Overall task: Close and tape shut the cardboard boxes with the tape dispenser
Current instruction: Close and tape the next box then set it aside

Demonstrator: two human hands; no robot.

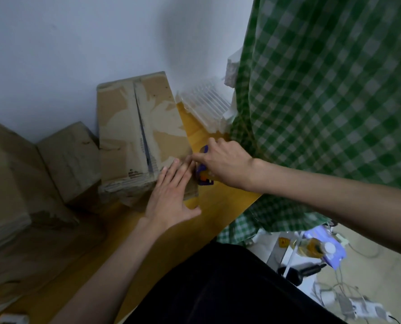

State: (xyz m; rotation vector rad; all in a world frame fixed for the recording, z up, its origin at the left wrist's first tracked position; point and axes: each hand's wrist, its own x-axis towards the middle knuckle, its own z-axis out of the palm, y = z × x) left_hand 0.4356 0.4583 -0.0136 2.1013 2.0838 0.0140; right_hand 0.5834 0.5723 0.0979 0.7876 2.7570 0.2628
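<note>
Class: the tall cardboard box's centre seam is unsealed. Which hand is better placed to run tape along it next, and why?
The right hand: its grip is already on the purple tape dispenser at the tall brown cardboard box's near edge. The left hand lies flat, pressing that corner, so it suits steadying.

A worn brown box (136,136) stands on the desk (218,206), flaps shut, seam untaped. Just right of it, a purple-orange dispenser (203,176), mostly hidden.
</note>
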